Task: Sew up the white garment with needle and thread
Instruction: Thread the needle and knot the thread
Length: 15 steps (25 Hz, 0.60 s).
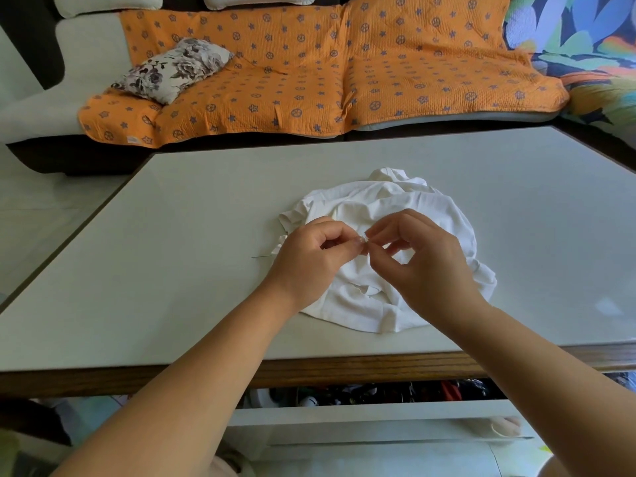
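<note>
Pinching what's probably thread [367, 239] between left hand [309, 258] and right hand [425, 261] over the white garment [395, 204], needle [261, 256] lying aside, stitching seemingly unstarted.

No legible text; small tag [131, 140] on orange sofa cover [309, 63] too blurred.

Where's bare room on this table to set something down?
Bare tabletop left of the white garment, beyond the needle; right of it to the edge; and the far strip toward the sofa. Crowded at the garment, where left hand and right hand pinch thread.
</note>
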Tool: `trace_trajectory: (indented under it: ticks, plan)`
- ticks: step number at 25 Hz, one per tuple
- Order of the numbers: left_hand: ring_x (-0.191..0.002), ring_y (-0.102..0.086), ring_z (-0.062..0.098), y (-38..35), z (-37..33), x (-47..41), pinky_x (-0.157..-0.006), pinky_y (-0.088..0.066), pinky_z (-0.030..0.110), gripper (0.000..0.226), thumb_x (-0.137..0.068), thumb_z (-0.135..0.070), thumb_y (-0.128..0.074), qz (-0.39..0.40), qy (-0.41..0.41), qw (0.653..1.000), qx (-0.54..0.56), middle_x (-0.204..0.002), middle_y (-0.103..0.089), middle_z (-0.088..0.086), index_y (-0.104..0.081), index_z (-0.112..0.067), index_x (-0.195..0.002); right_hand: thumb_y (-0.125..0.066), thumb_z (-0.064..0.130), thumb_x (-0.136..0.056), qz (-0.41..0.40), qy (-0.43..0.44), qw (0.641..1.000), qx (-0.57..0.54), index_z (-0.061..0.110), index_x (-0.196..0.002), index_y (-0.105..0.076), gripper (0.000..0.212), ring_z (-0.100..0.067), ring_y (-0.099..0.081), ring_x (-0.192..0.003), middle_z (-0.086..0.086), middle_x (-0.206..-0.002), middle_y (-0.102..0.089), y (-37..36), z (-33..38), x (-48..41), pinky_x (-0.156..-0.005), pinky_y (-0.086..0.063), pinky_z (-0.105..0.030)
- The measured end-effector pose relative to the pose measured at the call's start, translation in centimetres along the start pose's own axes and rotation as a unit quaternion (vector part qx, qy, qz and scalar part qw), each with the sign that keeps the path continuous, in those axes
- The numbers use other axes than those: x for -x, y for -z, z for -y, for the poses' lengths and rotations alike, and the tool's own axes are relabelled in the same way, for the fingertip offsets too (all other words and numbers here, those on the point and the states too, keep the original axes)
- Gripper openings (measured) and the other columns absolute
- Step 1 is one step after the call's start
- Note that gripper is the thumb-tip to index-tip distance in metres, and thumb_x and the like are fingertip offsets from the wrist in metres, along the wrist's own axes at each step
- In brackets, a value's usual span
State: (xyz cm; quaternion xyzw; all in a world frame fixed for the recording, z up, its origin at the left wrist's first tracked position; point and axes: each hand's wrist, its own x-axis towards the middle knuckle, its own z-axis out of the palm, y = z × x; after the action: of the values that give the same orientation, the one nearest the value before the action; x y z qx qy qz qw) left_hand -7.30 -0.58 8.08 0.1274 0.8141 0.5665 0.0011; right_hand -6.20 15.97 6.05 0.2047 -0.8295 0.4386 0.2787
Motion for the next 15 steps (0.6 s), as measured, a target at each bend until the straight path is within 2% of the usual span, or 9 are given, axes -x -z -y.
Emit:
trace_trajectory:
  ticks: [2,4,6,9,12,15]
  plan:
    - [-0.065,-0.049,-0.002,0.4,-0.2,-0.1,-0.07,-0.037,0.017,0.021,-0.091,-0.012,-0.062,0.036,0.015,0.999,0.014,-0.067,-0.057,-0.018,-0.071,-0.02,-0.074,-0.067,0.013,-0.084,0.006,0.061,0.998,0.015,0.008,-0.079,-0.063,0.008,-0.009,-0.064,-0.079,0.004,-0.096,-0.067,0.1,-0.3,0.0,-0.068,-0.054,-0.024]
    - [-0.062,-0.045,0.001,0.8,-0.2,-0.2,-0.068,-0.036,0.019,0.021,-0.09,-0.011,-0.061,0.075,0.028,0.996,0.032,-0.065,-0.059,-0.018,-0.07,-0.019,-0.072,-0.063,0.019,-0.085,0.025,0.094,0.995,0.015,0.01,-0.079,-0.061,0.011,-0.01,-0.065,-0.075,0.003,-0.102,-0.068,0.2,-0.3,0.0,-0.067,-0.055,-0.028]
    - [-0.064,-0.041,0.007,1.3,-0.1,-0.2,-0.066,-0.035,0.02,0.017,-0.083,-0.015,-0.063,0.113,0.037,0.991,0.058,-0.07,-0.063,-0.01,-0.071,-0.022,-0.069,-0.064,0.018,-0.085,0.043,0.115,0.992,0.011,0.018,-0.081,-0.057,0.007,-0.012,-0.066,-0.074,0.004,-0.103,-0.068,0.4,-0.3,-0.1,-0.065,-0.055,-0.029]
    - [-0.068,-0.038,0.014,1.6,0.2,-0.3,-0.068,-0.034,0.024,0.017,-0.078,-0.019,-0.061,0.139,0.052,0.986,0.078,-0.078,-0.062,0.005,-0.073,-0.025,-0.067,-0.069,0.007,-0.083,0.046,0.128,0.99,0.021,0.027,-0.084,-0.052,0.026,-0.008,-0.063,-0.072,0.003,-0.097,-0.068,0.4,-0.1,-0.2,-0.065,-0.053,-0.022]
    - [-0.067,-0.037,0.015,1.9,0.4,-0.5,-0.066,-0.035,0.024,0.017,-0.08,-0.016,-0.062,0.158,0.063,0.981,0.092,-0.074,-0.059,0.005,-0.075,-0.02,-0.071,-0.072,-0.003,-0.08,0.049,0.134,0.989,0.019,0.022,-0.082,-0.054,0.03,-0.008,-0.06,-0.071,0.0,-0.088,-0.067,0.4,-0.1,-0.2,-0.067,-0.05,-0.013]
    - [-0.066,-0.036,0.015,2.1,0.3,-0.5,-0.065,-0.035,0.023,0.014,-0.077,-0.017,-0.062,0.167,0.081,0.978,0.094,-0.079,-0.051,0.015,-0.075,-0.017,-0.071,-0.072,-0.002,-0.08,0.061,0.134,0.989,0.035,0.012,-0.077,-0.058,0.02,-0.01,-0.061,-0.068,-0.001,-0.083,-0.066,0.5,-0.2,-0.1,-0.062,-0.052,-0.023]
